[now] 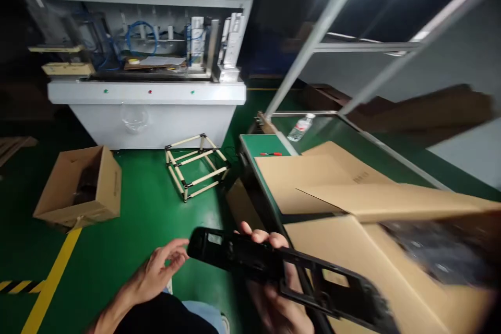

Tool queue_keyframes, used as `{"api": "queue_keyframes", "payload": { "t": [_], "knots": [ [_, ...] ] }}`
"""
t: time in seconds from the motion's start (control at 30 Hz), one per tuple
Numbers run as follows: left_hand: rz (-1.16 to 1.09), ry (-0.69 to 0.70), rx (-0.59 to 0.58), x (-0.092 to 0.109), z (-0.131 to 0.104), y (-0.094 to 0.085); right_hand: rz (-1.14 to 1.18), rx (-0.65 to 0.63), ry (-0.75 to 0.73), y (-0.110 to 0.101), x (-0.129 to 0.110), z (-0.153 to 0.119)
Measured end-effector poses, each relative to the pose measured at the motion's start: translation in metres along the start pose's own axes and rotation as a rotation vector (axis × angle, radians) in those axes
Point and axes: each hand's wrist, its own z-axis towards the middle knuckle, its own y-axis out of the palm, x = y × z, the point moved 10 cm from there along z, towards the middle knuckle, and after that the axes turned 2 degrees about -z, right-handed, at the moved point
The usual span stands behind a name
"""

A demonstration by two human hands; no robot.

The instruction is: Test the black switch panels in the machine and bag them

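A long black plastic part (250,258) with rectangular openings lies across the lower middle of the head view, its right end tilted down. My right hand (282,292) is wrapped round its middle, with fingertips over the upper edge and the palm below. At the part's left tip is my left hand (158,274), its fingers curved and apart, with nothing held in it. The fingertips come very close to the tip; whether they touch it I cannot tell.
An open carton (340,242) with dark plastic-wrapped contents stands at the right beside a green-topped table (262,143) bearing a bottle (301,127) and red pen (271,154). A tube frame (198,167), another carton (107,182) and a white machine (156,93) are farther off.
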Motion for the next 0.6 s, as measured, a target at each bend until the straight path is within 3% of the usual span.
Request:
{"api": "queue_keyframes", "payload": {
  "t": [0.1, 0.2, 0.3, 0.4, 0.6],
  "knots": [
    [-0.325, 0.141, 0.149, 0.039, -0.02, -0.079, 0.15, -0.154, 0.113, 0.099, 0.057, 0.054],
    [-0.489, 0.308, 0.282, 0.078, -0.037, -0.142, 0.211, -0.293, 0.273, 0.165, 0.104, 0.09],
    [-0.548, 0.411, 0.365, 0.102, -0.037, -0.185, 0.215, -0.375, 0.369, 0.196, 0.135, 0.122],
    [-0.537, 0.411, 0.468, 0.104, -0.019, -0.221, 0.227, -0.425, 0.444, 0.214, 0.165, 0.16],
    [-0.484, 0.348, 0.593, 0.101, 0.058, -0.3, 0.294, -0.5, 0.536, 0.249, 0.243, 0.267]
  ]
}}
